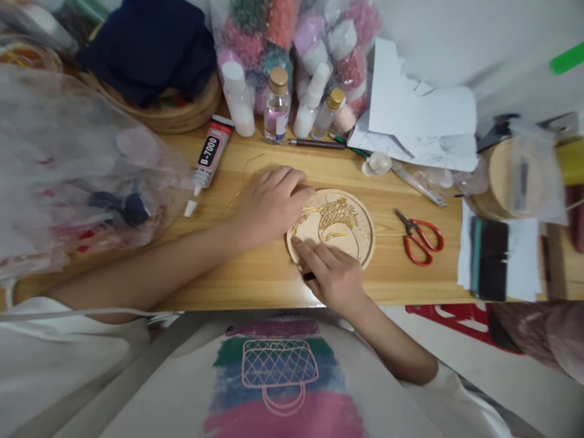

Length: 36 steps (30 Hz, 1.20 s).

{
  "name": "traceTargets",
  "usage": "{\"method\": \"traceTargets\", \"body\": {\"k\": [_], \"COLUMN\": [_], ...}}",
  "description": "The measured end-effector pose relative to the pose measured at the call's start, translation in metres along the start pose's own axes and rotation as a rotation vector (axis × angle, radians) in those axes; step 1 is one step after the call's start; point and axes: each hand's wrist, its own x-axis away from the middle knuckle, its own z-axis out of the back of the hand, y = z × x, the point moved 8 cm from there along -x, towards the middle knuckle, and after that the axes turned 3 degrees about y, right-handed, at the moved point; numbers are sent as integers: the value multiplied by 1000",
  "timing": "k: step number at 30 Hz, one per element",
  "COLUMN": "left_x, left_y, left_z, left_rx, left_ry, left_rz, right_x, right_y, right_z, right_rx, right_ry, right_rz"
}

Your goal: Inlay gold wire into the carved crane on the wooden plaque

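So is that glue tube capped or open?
Open: the glue tube lies flat on the table, and its white cap sits apart, just past the nozzle.

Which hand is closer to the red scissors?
The right hand. It rests on the near edge of the carved wooden disc, and the red scissors lie just beyond the disc's other side. The left hand presses the disc's opposite edge, farther away.

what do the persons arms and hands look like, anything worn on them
Both forearms are bare. The left hand and right hand wear no gloves, and no ring, watch or bracelet shows. White short sleeves cover the upper arms: the left sleeve and the right sleeve.
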Motion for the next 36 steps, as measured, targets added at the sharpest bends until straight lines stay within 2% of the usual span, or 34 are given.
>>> {"method": "traceTargets", "body": {"k": [11, 24, 30, 36], "left_x": [0, -1, -1, -2], "left_y": [0, -1, -2, 0], "left_z": [0, 2, -1, 3], "left_rx": [12, 50, 75, 19], "left_ry": [-1, -8, -86, -24], "left_rz": [8, 29, 81, 28], "right_x": [-1, 2, 2, -1], "right_y": [0, 1, 5, 6], "right_z": [1, -9, -23, -23], "right_rx": [5, -18, -45, -78], "right_ry": [3, -56, -264, -350], "right_rz": [-5, -36, -138, -219]}}
